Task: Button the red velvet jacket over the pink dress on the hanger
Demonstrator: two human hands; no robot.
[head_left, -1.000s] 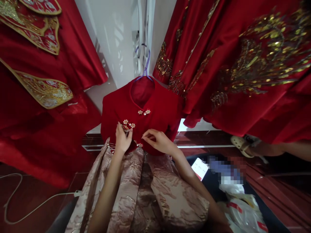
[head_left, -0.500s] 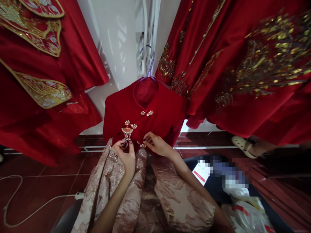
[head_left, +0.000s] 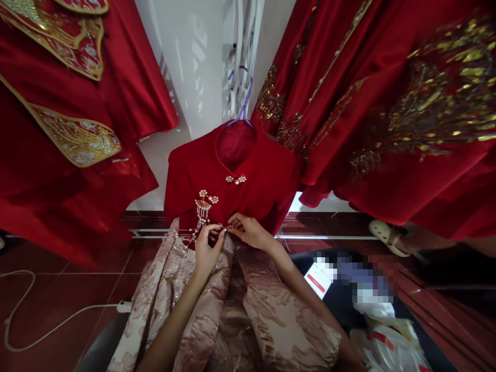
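Observation:
A red high-collared garment (head_left: 256, 201) hangs in front of me on a purple hanger (head_left: 243, 109). My left hand (head_left: 208, 249) and my right hand (head_left: 250, 232) meet at its lower front, fingertips closed on a small beaded ornament (head_left: 226, 229). Its exact shape is partly hidden by the fingers. Just above my left hand, a fan-shaped brooch (head_left: 203, 204) with hanging bead tassels is on the cloth. A pearl flower clasp (head_left: 236, 179) sits at the neckline. Patterned pinkish fabric (head_left: 282, 320) lies across my lap beneath both forearms.
Red embroidered garments (head_left: 135, 88) hang on the left, others with gold sequins (head_left: 437, 98) on the right. A dark surface at lower right bears a lit phone (head_left: 320, 279) and plastic bags (head_left: 395, 343). A white cable (head_left: 77, 310) trails on the left floor. Another person's clog (head_left: 387, 237) shows at right.
My left hand has moved right, from the brooch's tassels to the small beaded ornament beside my right hand. The tassels now hang free of my fingers. The view has shifted slightly.

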